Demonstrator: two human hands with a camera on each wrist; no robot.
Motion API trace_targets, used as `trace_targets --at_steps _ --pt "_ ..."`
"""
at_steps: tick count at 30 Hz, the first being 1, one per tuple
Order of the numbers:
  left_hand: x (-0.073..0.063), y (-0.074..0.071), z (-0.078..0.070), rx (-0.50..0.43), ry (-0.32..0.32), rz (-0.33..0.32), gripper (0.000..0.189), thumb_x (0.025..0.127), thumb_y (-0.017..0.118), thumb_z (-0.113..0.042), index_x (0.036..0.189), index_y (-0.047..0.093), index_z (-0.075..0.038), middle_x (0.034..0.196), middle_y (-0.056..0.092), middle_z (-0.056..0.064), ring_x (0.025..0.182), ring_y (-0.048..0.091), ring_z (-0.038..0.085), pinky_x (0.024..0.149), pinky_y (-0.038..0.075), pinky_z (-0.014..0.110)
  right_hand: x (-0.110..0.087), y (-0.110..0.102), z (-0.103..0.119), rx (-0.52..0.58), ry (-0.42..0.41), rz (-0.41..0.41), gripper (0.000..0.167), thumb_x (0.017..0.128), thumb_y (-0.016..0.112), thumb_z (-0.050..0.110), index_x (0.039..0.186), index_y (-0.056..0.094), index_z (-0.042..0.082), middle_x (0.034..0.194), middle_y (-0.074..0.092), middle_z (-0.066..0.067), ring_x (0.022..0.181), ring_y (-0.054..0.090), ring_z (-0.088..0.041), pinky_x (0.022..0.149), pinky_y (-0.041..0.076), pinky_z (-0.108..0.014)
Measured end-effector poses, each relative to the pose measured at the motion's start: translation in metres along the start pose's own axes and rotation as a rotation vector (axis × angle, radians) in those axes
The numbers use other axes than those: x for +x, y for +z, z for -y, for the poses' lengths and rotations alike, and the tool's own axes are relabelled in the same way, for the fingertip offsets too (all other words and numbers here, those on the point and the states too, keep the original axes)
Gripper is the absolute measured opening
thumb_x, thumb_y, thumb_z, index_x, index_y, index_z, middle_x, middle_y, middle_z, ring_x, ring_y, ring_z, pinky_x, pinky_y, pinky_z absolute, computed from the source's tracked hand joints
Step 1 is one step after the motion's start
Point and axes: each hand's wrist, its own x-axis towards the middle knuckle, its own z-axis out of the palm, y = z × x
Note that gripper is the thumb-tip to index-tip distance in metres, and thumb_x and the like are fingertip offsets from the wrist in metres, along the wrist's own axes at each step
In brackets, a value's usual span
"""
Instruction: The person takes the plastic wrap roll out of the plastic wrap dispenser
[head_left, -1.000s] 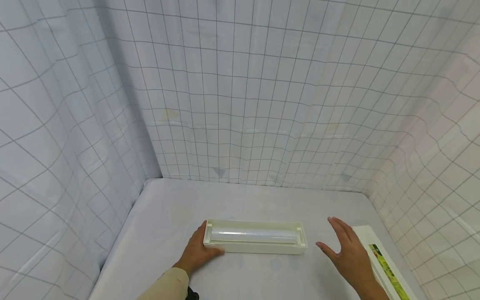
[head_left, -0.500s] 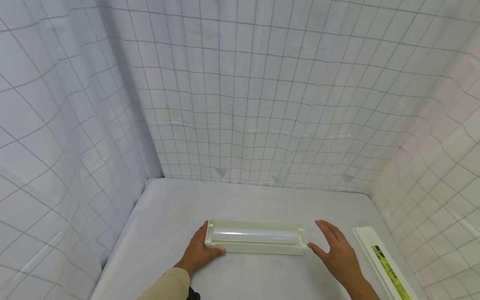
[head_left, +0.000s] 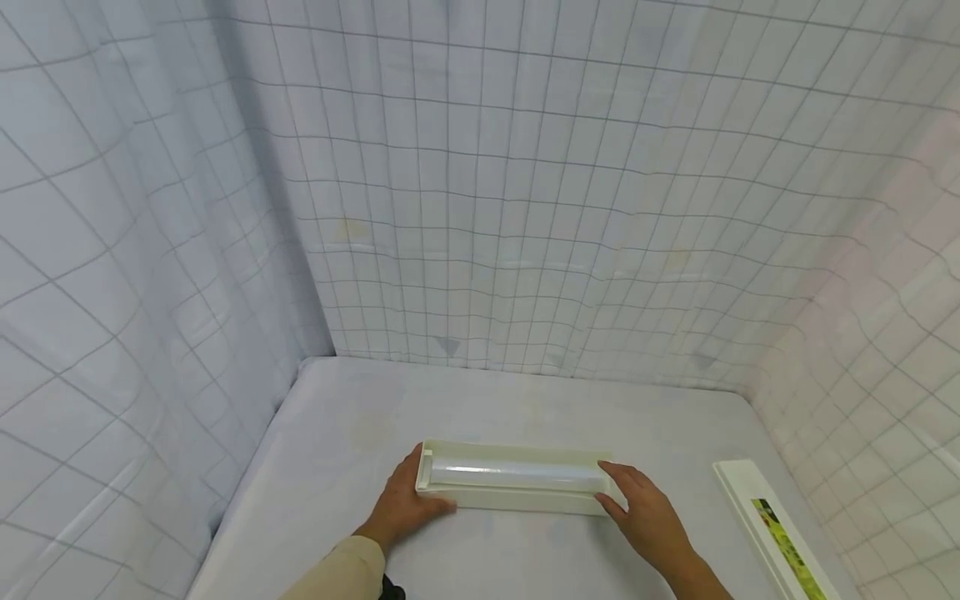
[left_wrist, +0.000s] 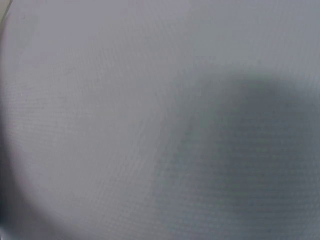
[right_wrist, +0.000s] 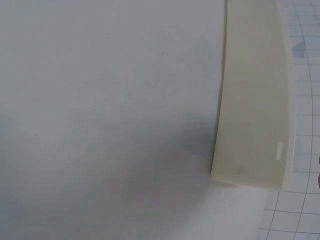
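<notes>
A pale cream cling film dispenser box [head_left: 517, 500] lies lidless on the table in the head view, a shiny clear roll of film [head_left: 517, 475] inside it. My left hand [head_left: 405, 505] grips the box's left end, thumb along the front and fingers behind. Over the right end comes my right hand [head_left: 651, 515], its thumb and forefinger apart on either side of the roll's end and partly covering it; contact is unclear. The right wrist view has the box's long side [right_wrist: 255, 100] and a sliver of fingertip. Only blurred white cloth appears in the left wrist view.
The dispenser's long white lid [head_left: 738, 479] with a yellow-green label lies on the right of the table. White cloth covers the tabletop [head_left: 480, 400]. Grid-patterned curtains [head_left: 480, 208] enclose the back and both sides.
My right hand has moved left from beside the lid to the box's right end. My left hand has kept its grip on the box.
</notes>
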Motion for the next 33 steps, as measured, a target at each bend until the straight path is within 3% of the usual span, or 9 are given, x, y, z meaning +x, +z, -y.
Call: trace_targets --at_steps 3,11,15,26,33 --pt "-0.001 0.001 0.0 -0.001 0.001 0.001 0.119 0.062 0.095 -0.046 0.159 0.033 -0.015 0.145 0.056 0.008 0.137 0.049 0.032 0.118 0.036 0.057 0.0 0.006 0.0 0.01 0.018 0.035 0.057 0.069 0.093 0.011 0.121 0.07 0.009 0.107 0.073 -0.004 0.096 0.073 -0.023 0.076 0.062 -0.033" --pt "-0.001 0.003 -0.003 0.008 0.004 -0.005 0.118 0.062 0.095 -0.044 0.158 0.034 -0.014 0.145 0.056 0.009 0.137 0.05 0.034 0.117 0.037 0.059 0.004 0.018 0.0 0.034 0.191 0.197 0.04 0.084 0.083 0.019 0.122 0.071 0.011 0.114 0.074 -0.004 0.106 0.072 -0.026 0.088 0.06 -0.041" --pt "-0.001 0.002 -0.003 0.009 -0.01 -0.005 0.118 0.062 0.096 -0.043 0.159 0.034 -0.013 0.145 0.056 0.009 0.137 0.05 0.034 0.118 0.037 0.059 0.008 0.022 -0.001 0.047 0.222 0.227 0.036 0.087 0.081 0.019 0.12 0.071 0.01 0.114 0.075 -0.006 0.106 0.073 -0.028 0.089 0.059 -0.043" --pt "-0.003 0.001 -0.004 0.017 -0.009 -0.011 0.119 0.062 0.095 -0.045 0.158 0.034 -0.013 0.145 0.056 0.011 0.137 0.05 0.035 0.118 0.037 0.059 0.014 0.031 -0.008 0.095 0.301 0.307 0.045 0.083 0.084 0.023 0.123 0.071 0.009 0.12 0.074 -0.009 0.112 0.071 -0.032 0.095 0.057 -0.048" --pt "-0.001 0.002 -0.002 0.011 -0.001 -0.018 0.118 0.061 0.096 -0.044 0.158 0.035 -0.013 0.143 0.058 0.009 0.135 0.051 0.034 0.117 0.038 0.058 0.024 0.033 -0.012 0.208 0.4 0.463 0.054 0.082 0.083 0.028 0.131 0.069 0.013 0.132 0.071 -0.008 0.124 0.065 -0.035 0.104 0.051 -0.053"
